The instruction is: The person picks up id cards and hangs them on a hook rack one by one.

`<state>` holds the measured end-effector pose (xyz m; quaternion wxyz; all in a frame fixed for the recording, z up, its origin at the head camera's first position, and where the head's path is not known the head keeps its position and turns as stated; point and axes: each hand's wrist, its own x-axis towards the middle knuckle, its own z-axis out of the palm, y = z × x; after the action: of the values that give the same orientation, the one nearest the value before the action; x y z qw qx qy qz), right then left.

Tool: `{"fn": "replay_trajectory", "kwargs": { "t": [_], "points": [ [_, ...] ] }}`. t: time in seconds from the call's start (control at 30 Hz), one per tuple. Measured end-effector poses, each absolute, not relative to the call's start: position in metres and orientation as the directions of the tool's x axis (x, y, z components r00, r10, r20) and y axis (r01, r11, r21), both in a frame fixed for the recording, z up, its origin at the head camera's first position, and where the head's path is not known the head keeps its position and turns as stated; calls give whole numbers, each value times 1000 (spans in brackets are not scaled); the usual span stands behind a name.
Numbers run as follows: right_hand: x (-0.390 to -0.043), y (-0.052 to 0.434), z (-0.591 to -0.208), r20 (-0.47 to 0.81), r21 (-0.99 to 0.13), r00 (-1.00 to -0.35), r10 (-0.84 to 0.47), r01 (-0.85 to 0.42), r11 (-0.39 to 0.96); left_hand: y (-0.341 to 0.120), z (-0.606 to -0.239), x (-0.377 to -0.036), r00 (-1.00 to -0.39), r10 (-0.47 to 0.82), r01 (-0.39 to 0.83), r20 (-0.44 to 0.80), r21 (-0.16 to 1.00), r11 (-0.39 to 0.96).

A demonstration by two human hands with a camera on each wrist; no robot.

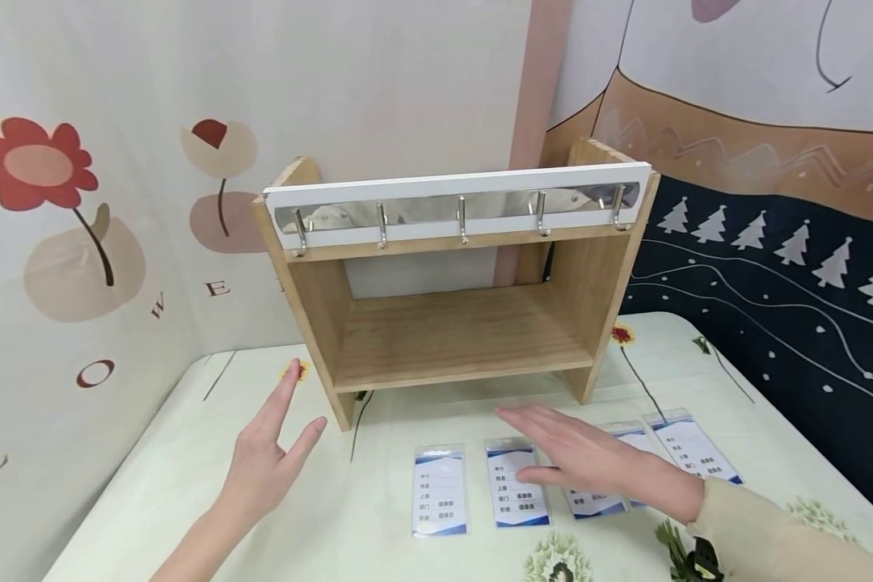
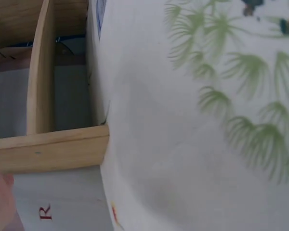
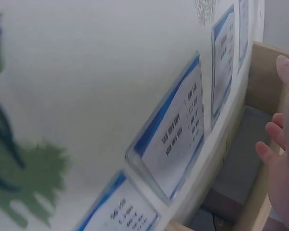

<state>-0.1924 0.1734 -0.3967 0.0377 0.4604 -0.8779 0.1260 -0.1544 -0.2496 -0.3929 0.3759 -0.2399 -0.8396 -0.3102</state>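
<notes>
left hand (image 1: 265,465) flat, fingers spread, holding nothing, by the wooden shelf (image 1: 451,331) | right hand (image 1: 589,461) flat too, hovering over the badge cards (image 1: 440,491) lined up on the surface (image 1: 153,485) | shelf's behind the cards

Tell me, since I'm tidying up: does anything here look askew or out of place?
Nothing stands out. The wooden shelf stands upright, its hooks are empty, and the four badge cards lie flat in a row.

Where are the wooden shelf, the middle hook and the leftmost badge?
shelf (image 1: 458,335), head view, its board.
middle hook (image 1: 463,222), head view, its shaft.
leftmost badge (image 1: 440,491), head view, its centre.
</notes>
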Motion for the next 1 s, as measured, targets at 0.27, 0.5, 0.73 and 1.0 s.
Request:
{"fn": "replay_trajectory", "kwargs": {
  "t": [0.27, 0.5, 0.73, 1.0],
  "points": [
    [-198, 153, -403, 96, -376, -681, -726, -700, 607, -250, -404, -158, -835, -5, 453, 550, 693, 561],
    [-206, 134, -414, 112, -463, -671, -733, -687, 559, -249, -412, -164, -949, -83, 244, 303, 876, 415],
    [-212, 115, -423, 120, -465, -658, -744, -699, 543, -248, -419, -174, -979, -115, 126, 170, 940, 318],
    [-217, 101, -430, 76, -487, -671, -737, -670, 560, -247, -429, -185, -985, -137, 61, 100, 963, 264]
  ]
}}
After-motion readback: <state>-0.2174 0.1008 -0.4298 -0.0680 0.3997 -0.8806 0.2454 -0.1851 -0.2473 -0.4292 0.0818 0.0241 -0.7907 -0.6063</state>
